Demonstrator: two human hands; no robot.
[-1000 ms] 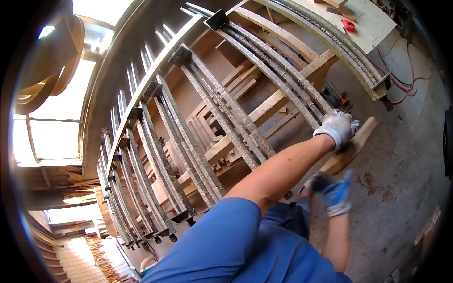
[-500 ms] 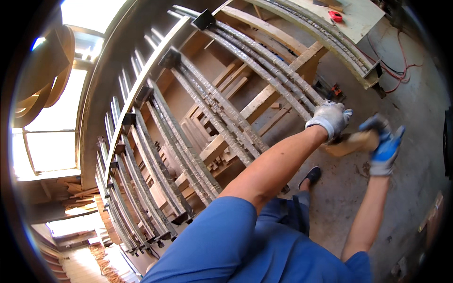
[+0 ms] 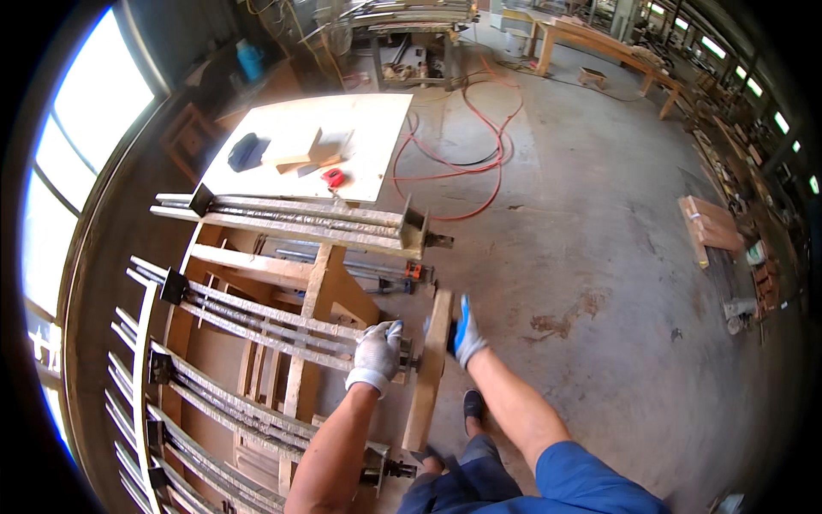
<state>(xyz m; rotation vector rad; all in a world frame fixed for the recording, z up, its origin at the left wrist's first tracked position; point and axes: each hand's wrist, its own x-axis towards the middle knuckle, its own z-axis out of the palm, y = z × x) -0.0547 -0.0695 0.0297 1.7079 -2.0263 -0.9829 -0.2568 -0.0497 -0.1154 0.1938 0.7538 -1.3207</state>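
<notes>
My left hand (image 3: 377, 351), in a pale work glove, is closed over the near end of a bar clamp (image 3: 274, 330) in the long rack at my left. In my right hand (image 3: 467, 336), gloved in blue and grey, is a thick wooden board (image 3: 427, 377). The board stands on edge, long side running toward me, just right of the clamp's end. My right fingers are mostly hidden behind it, and the thumb side points up.
More bar clamps (image 3: 231, 407) lie in rows on the wooden frame. Beyond them a pale panel (image 3: 368, 128) carries a red tape measure (image 3: 333, 177) and wood pieces. A red hose (image 3: 497, 193) loops over the concrete floor. Reddish boards (image 3: 715, 224) lie at the right.
My view has swung round, bringing the panel and far floor into sight. The board has turned from crosswise to lengthwise and sits nearer my left hand, which stays at the clamp's end.
</notes>
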